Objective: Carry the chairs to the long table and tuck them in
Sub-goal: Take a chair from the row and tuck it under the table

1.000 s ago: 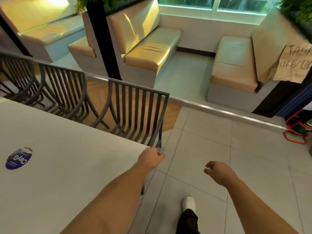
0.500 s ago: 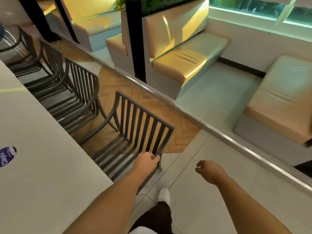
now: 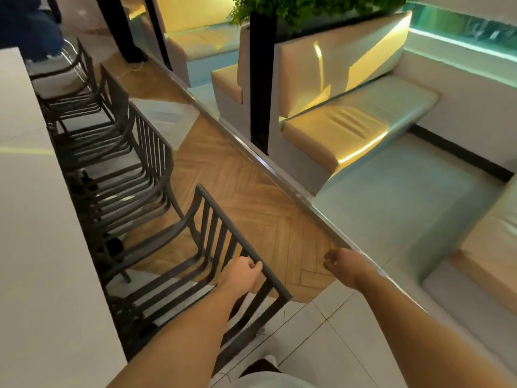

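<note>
A dark grey slatted chair [image 3: 218,236] stands nearest me beside the long white table [image 3: 42,247], its seat partly under the table edge. My left hand [image 3: 242,277] is closed over the top rail of its backrest near the right corner. My right hand [image 3: 342,264] hangs free to the right of the chair in a loose fist, holding nothing. Further along the table stand a second matching chair [image 3: 148,152] and a third chair [image 3: 84,79], both pushed in.
Tan cushioned benches [image 3: 358,121] lie beyond a metal floor strip [image 3: 279,175] to the right. A black post [image 3: 258,79] rises by a planter. A person in dark clothing [image 3: 28,23] is at the far left end. White tiles [image 3: 349,345] are underfoot.
My view has swung left along the table, so more chairs show. My left hand went from beside the table corner onto the chair's top rail and stays gripped there. The right hand stayed free.
</note>
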Available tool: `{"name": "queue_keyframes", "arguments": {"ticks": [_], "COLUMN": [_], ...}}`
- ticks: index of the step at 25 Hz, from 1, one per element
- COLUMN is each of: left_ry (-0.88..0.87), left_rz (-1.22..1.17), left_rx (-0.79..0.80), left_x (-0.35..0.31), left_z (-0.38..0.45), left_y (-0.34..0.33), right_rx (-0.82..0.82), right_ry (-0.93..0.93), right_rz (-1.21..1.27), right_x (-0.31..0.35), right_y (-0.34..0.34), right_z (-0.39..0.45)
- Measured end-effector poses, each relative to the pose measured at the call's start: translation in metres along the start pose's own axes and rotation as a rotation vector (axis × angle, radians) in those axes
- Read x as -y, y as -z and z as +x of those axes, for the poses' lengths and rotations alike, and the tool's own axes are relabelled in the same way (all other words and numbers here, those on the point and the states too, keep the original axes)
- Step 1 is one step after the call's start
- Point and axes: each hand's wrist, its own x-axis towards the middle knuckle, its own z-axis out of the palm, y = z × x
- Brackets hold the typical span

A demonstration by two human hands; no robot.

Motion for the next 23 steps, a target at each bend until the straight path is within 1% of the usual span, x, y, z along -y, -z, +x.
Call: {"name": "queue_keyframes", "arguments": {"ticks": [3,5,8,10,12,14,17,19,23], "left_ry": [0.101,0.177,0.307,0.455,0.600,0.685,0.775,0.832,0.899], "left_rz": [0.019,0.028,0.026,-0.099,-0.240,-0.319,-0.381,-0.463,-0.602], "left_rx": [-0.078,-0.127,-0.167,-0.207,-0.289,-0.322,-0.337,-0.364,-0.424], "left_x": [-0.011,-0.020,-0.033,-0.039,-0.049,-0.063,-0.082,-0.091,-0.083], "left_z": [0.030,0.045,0.049,0.049,0.040,0.029,0.011,0.003,0.001], "left_y": [0.005,0.006,0.001,-0.014,-0.034,-0.052,-0.071,-0.076,-0.081], "right_rx": [0.026,0.071,0.123,0.169,0.223,0.273,0.321,0.368,0.408], "right_ry": [0.083,0.154,0.282,0.390,0.518,0.598,0.730,0.838,0.982], "right_rz": [-0.044,-0.063,-0.131,-0.184,-0.234,-0.263,-0.335,-0.367,-0.410], "right_x": [0.000,-0.002,-0.003,0.000,0.008,0.017,0.039,0.060,0.110], "right_y": [0.022,0.034,0.048,0.061,0.075,0.082,0.090,0.093,0.081], "right_z": [0.055,0.096,0.153,0.186,0.213,0.231,0.247,0.250,0.251]}}
